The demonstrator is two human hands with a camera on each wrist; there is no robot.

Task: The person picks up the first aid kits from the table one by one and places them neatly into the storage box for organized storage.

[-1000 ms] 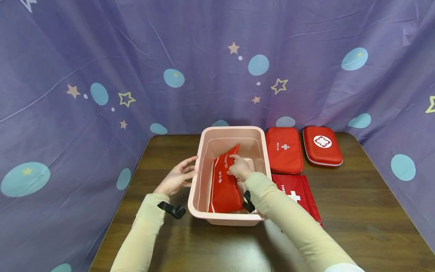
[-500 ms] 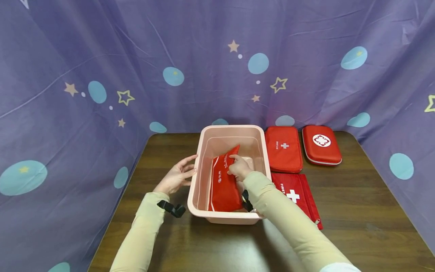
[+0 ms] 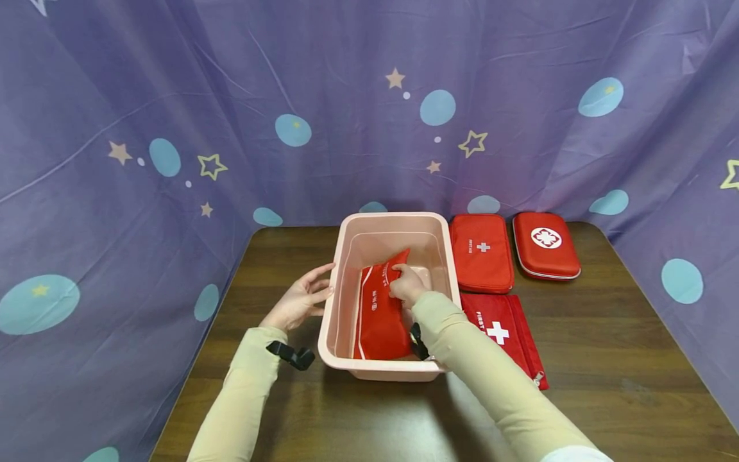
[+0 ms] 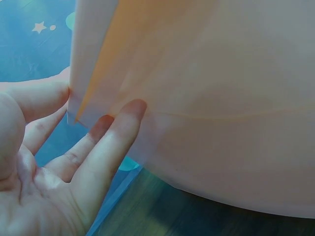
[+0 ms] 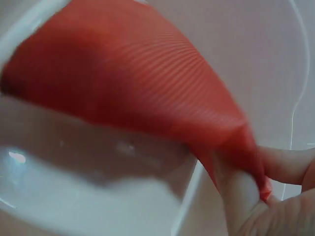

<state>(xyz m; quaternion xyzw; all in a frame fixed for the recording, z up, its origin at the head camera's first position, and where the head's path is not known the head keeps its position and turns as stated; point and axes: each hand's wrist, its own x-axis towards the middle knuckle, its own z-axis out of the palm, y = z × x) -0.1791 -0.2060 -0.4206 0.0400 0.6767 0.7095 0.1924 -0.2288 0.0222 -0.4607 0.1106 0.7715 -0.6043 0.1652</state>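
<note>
A pink plastic basin (image 3: 392, 371) stands on the table with a red pouch (image 3: 381, 327) inside, which bears white print and lies slanted against the left wall. My right hand (image 3: 407, 286) reaches into the basin and pinches the pouch's edge. In the right wrist view, the pouch's red cloth (image 5: 147, 83) bunches between thumb and finger, above the basin floor. My left hand (image 3: 299, 300) is at the basin's left side, fingers spread. The left wrist view shows fingertips of that hand (image 4: 59, 196) touching the outer wall (image 4: 221, 147) and one at the rim.
Right of the basin lie a red first aid pouch (image 3: 482, 256), a red hard case (image 3: 546, 246) with a white emblem, and a flat red zip pouch (image 3: 508, 333) partly behind my right sleeve. A purple curtain (image 3: 358, 96) hangs behind the wooden table (image 3: 623, 359).
The pouch's upper corner and my right hand have shifted very slightly to the right and down. My left hand keeps its place at the basin. The whole view has tilted a little.
</note>
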